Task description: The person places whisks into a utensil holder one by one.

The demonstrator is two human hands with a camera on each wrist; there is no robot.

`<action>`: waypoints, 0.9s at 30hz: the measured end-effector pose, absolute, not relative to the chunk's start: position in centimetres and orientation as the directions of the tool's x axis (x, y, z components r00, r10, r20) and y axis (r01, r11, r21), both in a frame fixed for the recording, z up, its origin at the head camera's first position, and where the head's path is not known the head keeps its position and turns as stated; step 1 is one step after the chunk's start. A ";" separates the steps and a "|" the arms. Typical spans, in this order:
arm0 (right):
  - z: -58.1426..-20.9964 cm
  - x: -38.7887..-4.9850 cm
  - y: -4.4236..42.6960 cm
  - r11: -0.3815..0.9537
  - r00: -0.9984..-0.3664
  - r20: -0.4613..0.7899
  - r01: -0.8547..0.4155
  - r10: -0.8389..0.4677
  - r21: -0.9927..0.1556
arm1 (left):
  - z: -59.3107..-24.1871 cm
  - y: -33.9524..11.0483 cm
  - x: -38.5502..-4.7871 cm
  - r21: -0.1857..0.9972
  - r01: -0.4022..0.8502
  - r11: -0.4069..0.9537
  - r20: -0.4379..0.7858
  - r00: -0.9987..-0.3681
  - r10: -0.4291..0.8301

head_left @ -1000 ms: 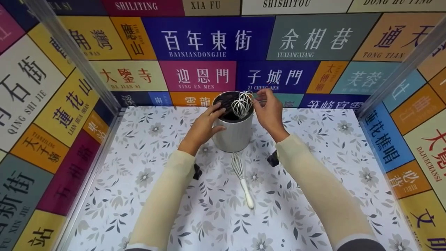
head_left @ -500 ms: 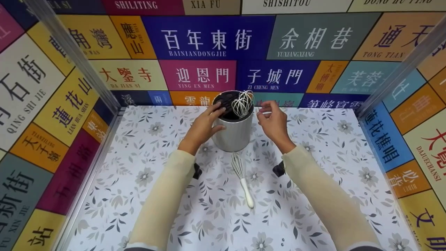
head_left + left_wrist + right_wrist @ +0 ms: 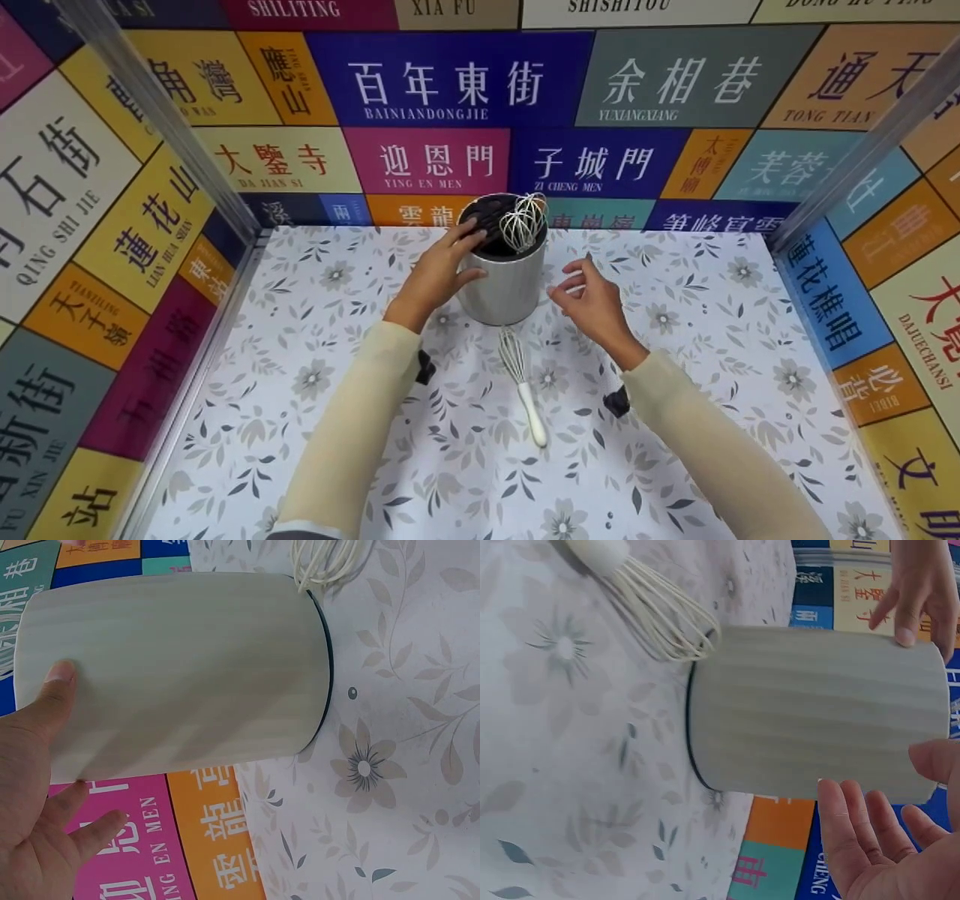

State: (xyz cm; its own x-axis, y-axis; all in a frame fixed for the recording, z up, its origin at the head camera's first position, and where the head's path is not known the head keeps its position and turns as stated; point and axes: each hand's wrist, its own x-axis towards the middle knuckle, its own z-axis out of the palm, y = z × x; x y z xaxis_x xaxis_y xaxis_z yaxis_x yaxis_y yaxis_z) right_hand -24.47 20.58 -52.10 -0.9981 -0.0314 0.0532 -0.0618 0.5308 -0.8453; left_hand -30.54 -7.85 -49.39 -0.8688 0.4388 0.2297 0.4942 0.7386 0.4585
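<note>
A silver-grey utensil holder [image 3: 501, 289] stands upright at the back of the table, its inside black. From its mouth rises the wire head of a whisk [image 3: 523, 223]; its lower part is hidden. My left hand [image 3: 435, 277] rests on the holder's left rim, fingers over the top and thumb against the wall [image 3: 187, 675]. Right of the holder and apart from it is my right hand [image 3: 592, 304], fingers loosely bent with nothing between them. In front of the holder lies a second whisk [image 3: 523, 386], wires near its base and white handle towards me.
The table [image 3: 300, 450] has a white cover with grey flowers and leaves. Close behind the holder stands a back wall [image 3: 450, 82] of colourful lettered panels, and similar panels line both sides. A black wrist device [image 3: 616, 403] sits under the right sleeve.
My right hand has drawn back from the whisk in the holder, coming down and to the right, towards me. The left hand, the holder and both whisks look unmoved.
</note>
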 end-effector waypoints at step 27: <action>-59.5 -17.8 17.6 0.640 -0.980 -0.058 -0.081 -0.193 -0.764 | -49.3 -7.8 -30.5 0.467 0.486 0.739 0.222 -0.873 0.434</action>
State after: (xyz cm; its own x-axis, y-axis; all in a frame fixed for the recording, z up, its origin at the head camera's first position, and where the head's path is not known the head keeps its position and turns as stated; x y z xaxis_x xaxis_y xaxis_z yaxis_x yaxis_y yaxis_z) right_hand -17.83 17.58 -59.48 -0.9796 -0.1925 -0.0580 -0.0805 0.6400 -0.7641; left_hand -30.49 -7.76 -49.34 -0.8733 0.4339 0.2215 0.4856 0.7389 0.4671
